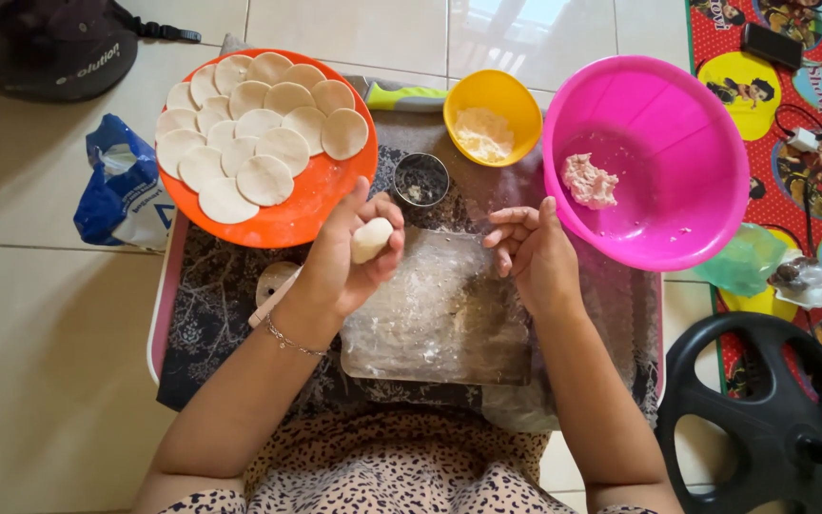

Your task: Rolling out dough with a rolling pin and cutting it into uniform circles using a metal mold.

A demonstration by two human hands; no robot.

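Over a floured bench (pixel 449 314), a dough ball (pixel 371 239) is clasped by the left hand's (pixel 349 252) curled fingers (pixel 384 211), while the right hand's (pixel 533 252) fingers (pixel 509 228) are half-curled, empty, beside a pink bowl (pixel 677 133).

rolling pin (pixel 273 288) mostly hidden, black wheel (pixel 763 419) cut off

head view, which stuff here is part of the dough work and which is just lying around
In use: dough ball in left hand, right hand, floured sheet, orange plate of dough rounds, round cutter, yellow flour bowl, pink bowl.

Lying about: blue bag, black cap, weight plate.
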